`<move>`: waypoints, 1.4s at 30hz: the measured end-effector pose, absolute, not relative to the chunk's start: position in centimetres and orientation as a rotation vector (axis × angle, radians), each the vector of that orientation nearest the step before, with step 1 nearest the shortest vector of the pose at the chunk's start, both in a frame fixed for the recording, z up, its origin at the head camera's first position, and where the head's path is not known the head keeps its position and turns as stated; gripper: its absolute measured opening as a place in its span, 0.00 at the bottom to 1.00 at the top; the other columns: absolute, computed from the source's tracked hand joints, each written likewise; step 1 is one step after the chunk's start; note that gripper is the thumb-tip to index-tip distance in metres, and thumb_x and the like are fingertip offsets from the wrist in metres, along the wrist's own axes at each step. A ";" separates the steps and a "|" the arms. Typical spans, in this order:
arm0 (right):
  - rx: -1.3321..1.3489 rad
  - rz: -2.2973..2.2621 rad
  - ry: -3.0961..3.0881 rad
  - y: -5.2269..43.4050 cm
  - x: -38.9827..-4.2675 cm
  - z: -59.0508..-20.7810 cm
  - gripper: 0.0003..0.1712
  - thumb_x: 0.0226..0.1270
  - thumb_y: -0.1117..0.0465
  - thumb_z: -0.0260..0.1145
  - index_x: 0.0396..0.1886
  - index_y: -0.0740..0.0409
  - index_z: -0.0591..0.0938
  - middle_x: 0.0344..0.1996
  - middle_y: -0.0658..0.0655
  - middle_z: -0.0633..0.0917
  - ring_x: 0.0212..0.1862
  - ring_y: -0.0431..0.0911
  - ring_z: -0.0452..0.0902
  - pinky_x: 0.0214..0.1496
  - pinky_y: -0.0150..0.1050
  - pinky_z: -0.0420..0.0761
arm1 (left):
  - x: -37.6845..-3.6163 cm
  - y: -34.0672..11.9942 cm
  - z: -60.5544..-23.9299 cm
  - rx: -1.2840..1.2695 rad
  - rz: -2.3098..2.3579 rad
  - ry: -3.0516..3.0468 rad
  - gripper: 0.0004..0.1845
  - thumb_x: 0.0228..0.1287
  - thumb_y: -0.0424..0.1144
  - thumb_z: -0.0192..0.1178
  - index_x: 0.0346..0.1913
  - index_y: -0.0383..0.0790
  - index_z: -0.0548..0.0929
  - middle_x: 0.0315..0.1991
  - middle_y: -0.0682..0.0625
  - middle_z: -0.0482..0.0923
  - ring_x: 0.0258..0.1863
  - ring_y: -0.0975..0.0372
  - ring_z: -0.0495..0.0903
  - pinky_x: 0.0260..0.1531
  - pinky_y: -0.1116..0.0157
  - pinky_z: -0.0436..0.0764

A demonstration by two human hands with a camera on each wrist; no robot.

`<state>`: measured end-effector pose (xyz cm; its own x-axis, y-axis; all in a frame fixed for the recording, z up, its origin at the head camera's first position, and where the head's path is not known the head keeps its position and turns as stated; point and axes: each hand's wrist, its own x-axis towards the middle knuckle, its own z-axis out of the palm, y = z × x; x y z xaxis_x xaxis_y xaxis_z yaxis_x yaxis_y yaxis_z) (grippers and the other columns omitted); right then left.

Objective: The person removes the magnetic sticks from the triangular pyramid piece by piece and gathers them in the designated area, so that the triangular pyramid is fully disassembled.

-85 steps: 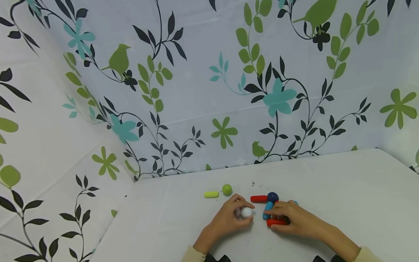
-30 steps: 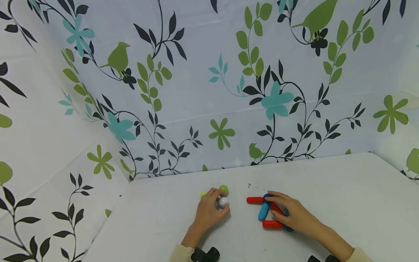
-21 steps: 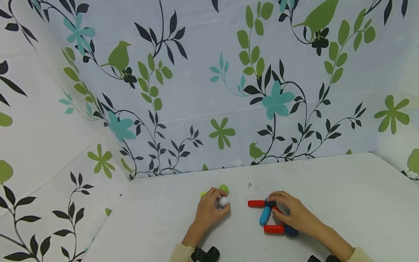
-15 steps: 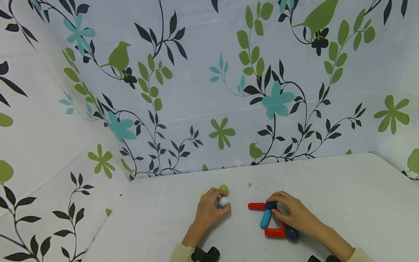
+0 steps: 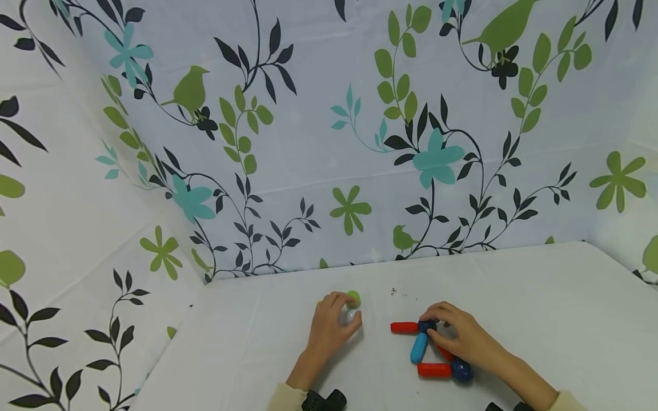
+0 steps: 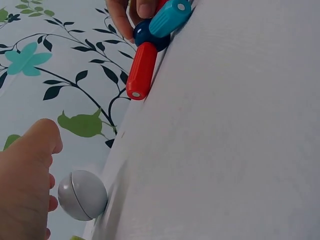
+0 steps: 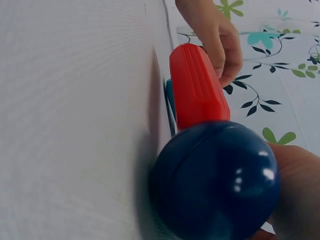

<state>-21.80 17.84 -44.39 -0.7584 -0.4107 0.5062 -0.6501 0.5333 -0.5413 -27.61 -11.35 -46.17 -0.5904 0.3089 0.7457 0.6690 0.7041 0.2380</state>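
My left hand (image 5: 329, 322) curves around a white ball (image 5: 348, 317) on the table. In the left wrist view the thumb stands apart from the white ball (image 6: 82, 195), with curled fingertips beside it. My right hand (image 5: 462, 334) pinches a dark blue ball (image 5: 425, 326) between fingers and thumb. From this ball extend a red rod (image 5: 404, 327) and a light blue rod (image 5: 418, 348). Another red rod, partly under my hand, runs toward a second dark blue ball (image 5: 461, 371), which also joins a red rod (image 5: 434, 370). This second blue ball (image 7: 215, 180) looms large in the right wrist view.
A lime green ball (image 5: 353, 298) sits just behind my left hand; the yellow-green rod near it is almost wholly hidden. All of this lies on a white table (image 5: 257, 337). A patterned cloth (image 5: 308, 142) rises behind the table's far edge.
My left hand has moved left with the white ball, toward the lime pieces. My right hand has shifted its grip to the far blue ball, and the joined pieces have slid slightly toward me.
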 end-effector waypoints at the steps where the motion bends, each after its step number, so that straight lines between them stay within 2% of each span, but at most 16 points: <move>1: 0.880 1.066 -2.457 17.8 -21.8 -44.4 0.13 0.60 0.68 0.69 0.44 0.55 0.83 0.43 0.51 0.81 0.42 0.43 0.78 0.44 0.37 0.83 | -27.6 -11.3 -46.1 -0.755 -0.645 -2.195 0.12 0.52 0.38 0.68 0.41 0.42 0.82 0.38 0.52 0.80 0.41 0.60 0.78 0.40 0.60 0.76; 9: 0.903 1.100 -2.445 17.8 -21.9 -44.3 0.07 0.65 0.64 0.67 0.42 0.52 0.83 0.41 0.50 0.80 0.40 0.37 0.76 0.42 0.34 0.81 | -27.0 -10.4 -45.0 -0.858 -0.655 -2.183 0.18 0.55 0.36 0.65 0.50 0.43 0.79 0.42 0.51 0.80 0.44 0.62 0.77 0.40 0.64 0.75; 21: 0.923 1.130 -2.458 17.6 -21.8 -44.0 0.09 0.63 0.65 0.69 0.42 0.53 0.82 0.40 0.51 0.82 0.38 0.39 0.76 0.39 0.33 0.81 | -26.0 -9.0 -43.8 -0.997 -0.556 -2.179 0.12 0.55 0.35 0.65 0.44 0.45 0.81 0.42 0.54 0.78 0.44 0.63 0.76 0.38 0.68 0.74; 30: 1.021 1.206 -2.412 17.5 -21.8 -44.2 0.09 0.63 0.66 0.68 0.43 0.55 0.82 0.39 0.51 0.82 0.37 0.38 0.75 0.37 0.33 0.80 | -25.3 -8.1 -43.7 -1.089 -0.528 -2.230 0.12 0.56 0.38 0.67 0.45 0.46 0.81 0.42 0.54 0.79 0.45 0.63 0.76 0.49 0.67 0.77; 37: 1.060 1.217 -2.411 17.5 -21.8 -44.2 0.10 0.64 0.65 0.68 0.45 0.56 0.81 0.39 0.53 0.82 0.36 0.38 0.75 0.36 0.32 0.80 | -24.7 -7.4 -44.0 -1.173 -0.529 -2.284 0.12 0.58 0.37 0.65 0.45 0.46 0.81 0.42 0.56 0.80 0.41 0.65 0.77 0.47 0.72 0.77; 42: 1.034 1.217 -2.441 17.5 -21.7 -44.2 0.09 0.65 0.64 0.68 0.45 0.55 0.81 0.39 0.52 0.81 0.36 0.37 0.74 0.36 0.32 0.80 | -24.3 -7.1 -44.3 -1.228 -0.559 -2.412 0.11 0.63 0.40 0.63 0.48 0.47 0.81 0.44 0.56 0.80 0.41 0.67 0.77 0.48 0.75 0.75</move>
